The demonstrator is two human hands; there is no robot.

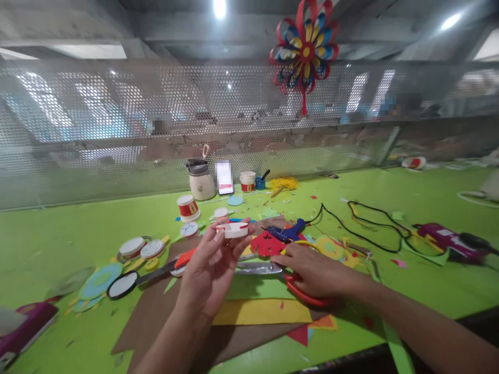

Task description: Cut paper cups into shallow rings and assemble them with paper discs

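My left hand point(212, 265) is raised over the middle of the table, fingers pinching a shallow white ring with red edging point(233, 229), like a cut paper-cup rim. To its right, my right hand point(312, 267) has its fingers round the handles of a pair of scissors point(259, 268). A red loop of the scissors shows below the hand and a yellow loop above. The metal blades point left, towards my left wrist. Beneath both hands lie yellow strips point(265, 312) and green sheets on brown card point(156, 317). Just beyond them is a red cut-out shape point(268, 244).
A blue glue gun point(286, 232) trails a black cord to a purple box point(452, 241) at right. Paper cups point(188, 209), a jug point(201, 182) and a phone point(224, 177) stand behind. Paper discs point(102, 280) lie left. A mesh screen point(117, 119) borders the table point(35, 249).
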